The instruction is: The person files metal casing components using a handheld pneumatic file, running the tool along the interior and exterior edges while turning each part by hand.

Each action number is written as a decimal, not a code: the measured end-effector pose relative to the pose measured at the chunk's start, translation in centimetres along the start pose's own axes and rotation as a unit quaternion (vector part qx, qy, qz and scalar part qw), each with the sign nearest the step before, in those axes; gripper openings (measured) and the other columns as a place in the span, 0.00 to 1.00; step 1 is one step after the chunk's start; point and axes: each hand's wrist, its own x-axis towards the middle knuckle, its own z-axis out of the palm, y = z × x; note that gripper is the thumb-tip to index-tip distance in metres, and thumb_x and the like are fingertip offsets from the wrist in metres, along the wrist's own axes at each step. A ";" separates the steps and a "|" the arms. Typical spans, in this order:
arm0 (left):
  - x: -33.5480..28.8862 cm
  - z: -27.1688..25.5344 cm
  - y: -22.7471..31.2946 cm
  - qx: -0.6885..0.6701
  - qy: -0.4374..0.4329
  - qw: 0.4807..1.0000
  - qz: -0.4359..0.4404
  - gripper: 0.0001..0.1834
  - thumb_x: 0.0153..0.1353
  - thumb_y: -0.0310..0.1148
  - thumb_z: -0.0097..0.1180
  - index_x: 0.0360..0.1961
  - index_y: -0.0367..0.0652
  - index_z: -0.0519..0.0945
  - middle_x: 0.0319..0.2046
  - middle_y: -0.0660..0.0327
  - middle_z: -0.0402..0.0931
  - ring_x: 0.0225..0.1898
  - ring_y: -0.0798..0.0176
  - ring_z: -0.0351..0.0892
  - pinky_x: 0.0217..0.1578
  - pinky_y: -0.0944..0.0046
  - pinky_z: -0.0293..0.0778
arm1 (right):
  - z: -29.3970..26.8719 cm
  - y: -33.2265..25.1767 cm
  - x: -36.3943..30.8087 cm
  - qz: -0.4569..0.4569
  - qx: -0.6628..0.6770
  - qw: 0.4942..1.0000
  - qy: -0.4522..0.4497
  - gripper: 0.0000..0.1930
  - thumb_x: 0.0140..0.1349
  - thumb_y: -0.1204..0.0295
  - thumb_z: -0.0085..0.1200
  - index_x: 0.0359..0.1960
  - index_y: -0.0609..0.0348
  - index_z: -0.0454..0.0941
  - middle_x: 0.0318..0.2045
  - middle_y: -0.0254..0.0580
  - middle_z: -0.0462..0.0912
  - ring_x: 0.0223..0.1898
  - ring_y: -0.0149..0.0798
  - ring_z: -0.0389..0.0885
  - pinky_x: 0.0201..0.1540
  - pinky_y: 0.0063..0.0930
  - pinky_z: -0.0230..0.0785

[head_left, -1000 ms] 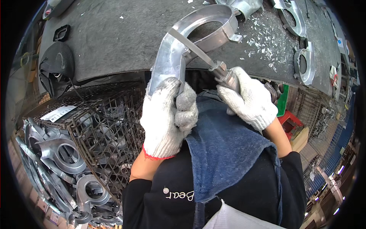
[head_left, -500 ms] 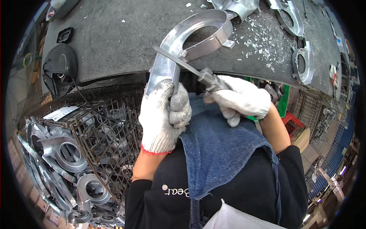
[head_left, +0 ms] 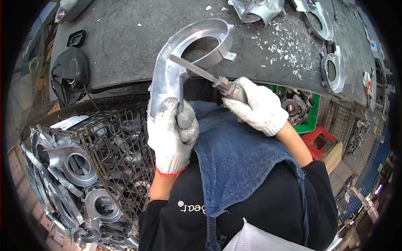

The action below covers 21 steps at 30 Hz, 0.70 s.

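Observation:
A silvery snail-shaped metal casting (head_left: 164, 73), with a round opening in its ring, is held up over the near edge of the table. My left hand (head_left: 172, 138), in a white knitted glove with a red cuff, is closed round its narrow near end, thumb on top. My right hand (head_left: 263, 109), gloved too, is wrapped round the handle of a flat file (head_left: 196, 70). The file slants up to the left, its blade lying across the casting beside the ring. Whether the blade touches the metal, I cannot tell.
More castings lie on the dark table (head_left: 121, 46) at the back and right, near scattered metal flakes (head_left: 289, 52). On the left are a wire cage (head_left: 119, 154) full of castings and a black mesh-backed cap (head_left: 71, 69). A green crate (head_left: 312, 115) and red stool (head_left: 318, 138) stand right.
The casting and my left hand have shifted left, and the ring has tipped. The file's blade now crosses the casting nearer its ring. My right hand has turned slightly, still gripping the handle.

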 end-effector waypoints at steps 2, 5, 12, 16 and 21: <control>0.6 -0.6 -1.0 0.011 0.017 0.999 0.031 0.09 0.71 0.38 0.52 0.38 0.46 0.70 0.17 0.66 0.63 0.12 0.74 0.56 0.10 0.72 0.49 | 0.3 0.7 -0.1 -0.032 0.012 0.999 0.039 0.24 0.65 0.48 0.57 0.49 0.55 0.75 0.23 0.42 0.84 0.22 0.39 0.86 0.31 0.33 0.77; 2.7 -1.4 -2.5 0.382 0.170 0.866 0.274 0.31 0.66 0.40 0.60 0.66 0.40 0.66 0.48 0.51 0.75 0.42 0.55 0.78 0.45 0.56 0.76 | -0.3 1.9 -1.0 0.024 0.160 0.986 0.027 0.20 0.66 0.53 0.59 0.47 0.56 0.75 0.23 0.43 0.84 0.21 0.38 0.85 0.30 0.32 0.77; 7.3 0.7 1.3 0.717 -0.039 0.486 0.498 0.26 0.50 0.40 0.71 0.51 0.44 0.79 0.57 0.53 0.74 0.59 0.39 0.70 0.56 0.43 0.69 | -1.0 3.8 -1.1 0.055 0.315 0.943 0.093 0.17 0.68 0.60 0.58 0.47 0.61 0.73 0.22 0.38 0.81 0.19 0.31 0.81 0.26 0.26 0.76; 11.0 4.6 3.0 0.771 -0.247 0.403 0.426 0.09 0.60 0.37 0.61 0.35 0.44 0.83 0.45 0.57 0.80 0.44 0.53 0.81 0.46 0.54 0.78 | -1.3 3.6 -1.8 0.031 0.323 0.940 0.108 0.16 0.69 0.62 0.56 0.48 0.61 0.73 0.22 0.38 0.81 0.19 0.31 0.81 0.26 0.26 0.76; 9.5 4.3 2.9 0.512 -0.290 0.781 0.207 0.23 0.68 0.34 0.55 0.61 0.35 0.73 0.47 0.50 0.82 0.41 0.59 0.85 0.40 0.65 0.82 | -2.5 2.3 -4.2 0.036 0.297 0.954 0.030 0.18 0.69 0.61 0.54 0.54 0.59 0.73 0.23 0.40 0.83 0.20 0.34 0.84 0.27 0.28 0.77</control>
